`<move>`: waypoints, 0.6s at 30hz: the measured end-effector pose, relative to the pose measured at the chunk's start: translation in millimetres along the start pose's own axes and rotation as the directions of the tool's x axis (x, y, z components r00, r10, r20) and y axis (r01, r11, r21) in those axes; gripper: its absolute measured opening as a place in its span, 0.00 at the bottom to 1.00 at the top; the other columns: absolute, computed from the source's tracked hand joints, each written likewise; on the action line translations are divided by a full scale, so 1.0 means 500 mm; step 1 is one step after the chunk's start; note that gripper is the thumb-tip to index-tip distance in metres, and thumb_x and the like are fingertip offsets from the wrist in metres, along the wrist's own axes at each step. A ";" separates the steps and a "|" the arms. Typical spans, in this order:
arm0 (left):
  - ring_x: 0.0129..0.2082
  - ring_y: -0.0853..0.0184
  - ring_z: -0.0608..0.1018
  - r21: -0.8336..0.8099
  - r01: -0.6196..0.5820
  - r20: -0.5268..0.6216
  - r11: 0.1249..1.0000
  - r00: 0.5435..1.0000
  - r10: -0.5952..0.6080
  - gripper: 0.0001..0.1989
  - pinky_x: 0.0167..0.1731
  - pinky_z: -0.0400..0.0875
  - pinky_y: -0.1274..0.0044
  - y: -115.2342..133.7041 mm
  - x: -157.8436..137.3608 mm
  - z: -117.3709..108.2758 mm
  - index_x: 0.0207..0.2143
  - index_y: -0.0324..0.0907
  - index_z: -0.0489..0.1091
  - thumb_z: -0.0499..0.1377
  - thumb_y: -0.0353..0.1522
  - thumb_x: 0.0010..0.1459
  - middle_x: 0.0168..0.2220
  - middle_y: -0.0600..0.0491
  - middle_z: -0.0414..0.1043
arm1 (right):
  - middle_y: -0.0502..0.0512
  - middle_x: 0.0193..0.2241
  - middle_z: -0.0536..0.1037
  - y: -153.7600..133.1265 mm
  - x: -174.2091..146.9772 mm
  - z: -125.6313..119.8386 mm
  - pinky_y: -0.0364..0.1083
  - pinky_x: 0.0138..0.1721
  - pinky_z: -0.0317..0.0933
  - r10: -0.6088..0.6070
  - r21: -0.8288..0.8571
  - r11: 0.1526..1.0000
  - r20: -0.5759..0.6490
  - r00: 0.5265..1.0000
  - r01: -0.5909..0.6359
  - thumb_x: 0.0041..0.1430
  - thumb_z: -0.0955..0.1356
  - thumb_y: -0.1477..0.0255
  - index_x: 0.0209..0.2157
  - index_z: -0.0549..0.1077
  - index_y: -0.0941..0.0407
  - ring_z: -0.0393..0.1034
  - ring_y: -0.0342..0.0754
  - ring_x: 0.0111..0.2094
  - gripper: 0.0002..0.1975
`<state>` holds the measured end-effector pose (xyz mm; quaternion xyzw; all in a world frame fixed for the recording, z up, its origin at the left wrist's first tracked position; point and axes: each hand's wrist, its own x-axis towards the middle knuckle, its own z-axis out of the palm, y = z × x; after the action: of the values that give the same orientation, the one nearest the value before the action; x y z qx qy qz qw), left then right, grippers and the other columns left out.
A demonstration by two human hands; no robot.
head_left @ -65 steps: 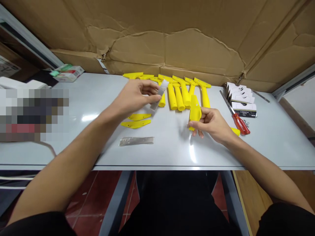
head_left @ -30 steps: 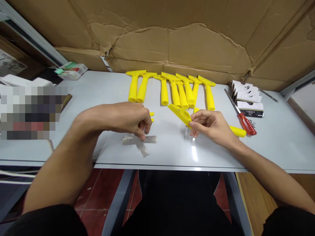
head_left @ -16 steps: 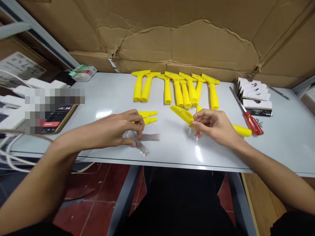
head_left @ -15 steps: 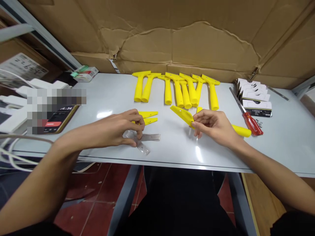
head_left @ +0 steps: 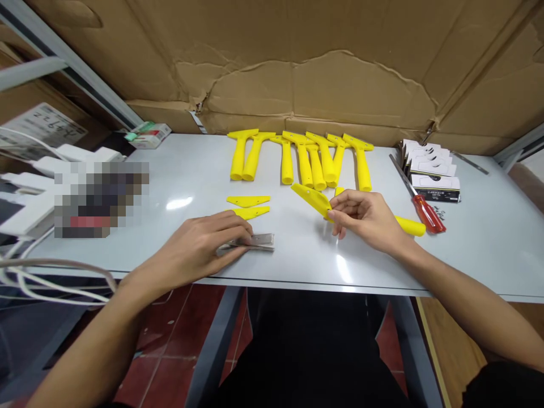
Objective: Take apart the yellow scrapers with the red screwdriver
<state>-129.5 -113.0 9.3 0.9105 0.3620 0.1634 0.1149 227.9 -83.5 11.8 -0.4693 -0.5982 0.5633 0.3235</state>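
Note:
My left hand [head_left: 212,241] is closed in a pinch at the front of the table, fingertips on thin metal scraper blades [head_left: 264,239]. One blade is tilted on its edge; the hand hides their left ends. Just beyond lie two yellow triangular plates [head_left: 254,213], the nearer partly covered by the fingers. My right hand [head_left: 361,218] holds a similar yellow triangular plate [head_left: 309,195] between thumb and fingers, a little above the table. Behind that hand lies a yellow scraper handle [head_left: 410,226], its middle hidden.
Several yellow scrapers [head_left: 302,164] line the back of the table [head_left: 178,175]. To the right lie a red-handled screwdriver [head_left: 427,214] and small black-and-white boxes [head_left: 436,182]. A white power strip [head_left: 32,209] with cables and a small carton [head_left: 151,136] are on the left. Cardboard [head_left: 314,90] stands behind.
My left hand has shifted slightly toward me and brought the spread blades closer together, tilting one. The far yellow plate shows more fully. My right hand keeps its hold.

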 end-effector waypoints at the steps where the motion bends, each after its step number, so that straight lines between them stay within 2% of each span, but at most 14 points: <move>1: 0.44 0.61 0.84 -0.010 -0.005 0.023 1.000 1.000 0.005 0.09 0.44 0.77 0.71 -0.002 -0.002 0.003 0.43 0.46 0.79 0.60 0.38 0.75 0.46 0.50 0.83 | 0.56 0.28 0.79 0.000 0.000 0.001 0.38 0.28 0.71 -0.003 0.003 1.000 -0.002 1.000 0.003 0.51 0.81 0.52 0.42 0.73 0.63 0.74 0.39 0.25 0.32; 6: 0.45 0.61 0.85 -0.051 0.004 0.049 0.999 0.999 -0.002 0.11 0.45 0.77 0.72 -0.009 -0.007 0.000 0.43 0.48 0.81 0.64 0.43 0.74 0.48 0.51 0.83 | 0.56 0.28 0.79 0.003 0.000 0.003 0.39 0.28 0.73 -0.007 0.023 1.000 0.027 1.000 0.007 0.50 0.81 0.50 0.43 0.73 0.63 0.74 0.39 0.26 0.33; 12: 0.53 0.56 0.82 -0.075 0.041 0.064 0.996 0.997 -0.037 0.17 0.55 0.79 0.67 -0.003 -0.003 0.003 0.52 0.50 0.81 0.67 0.50 0.70 0.52 0.50 0.83 | 0.55 0.28 0.79 0.005 -0.001 0.001 0.39 0.28 0.73 -0.017 0.022 1.000 0.030 0.999 0.016 0.51 0.81 0.52 0.43 0.73 0.63 0.73 0.38 0.25 0.32; 15: 0.52 0.57 0.83 -0.098 0.052 0.053 0.994 0.998 -0.047 0.16 0.55 0.80 0.67 -0.006 -0.001 0.010 0.56 0.50 0.80 0.65 0.46 0.73 0.52 0.50 0.83 | 0.54 0.28 0.78 0.005 -0.002 0.001 0.38 0.28 0.72 -0.019 0.022 1.000 0.036 0.999 0.019 0.51 0.81 0.52 0.43 0.74 0.63 0.74 0.38 0.25 0.31; 18: 0.50 0.59 0.83 -0.104 0.059 0.009 0.993 0.998 -0.058 0.13 0.52 0.80 0.68 -0.015 -0.005 0.015 0.54 0.51 0.82 0.61 0.42 0.75 0.50 0.50 0.82 | 0.55 0.28 0.78 0.006 -0.002 0.000 0.38 0.27 0.72 -0.019 0.019 1.000 0.034 0.999 0.019 0.51 0.81 0.53 0.43 0.74 0.63 0.73 0.38 0.25 0.31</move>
<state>-132.9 -110.0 -0.4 0.8927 0.3793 0.1757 0.1682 228.8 -84.6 8.9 -0.4509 -0.6027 0.5737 0.3229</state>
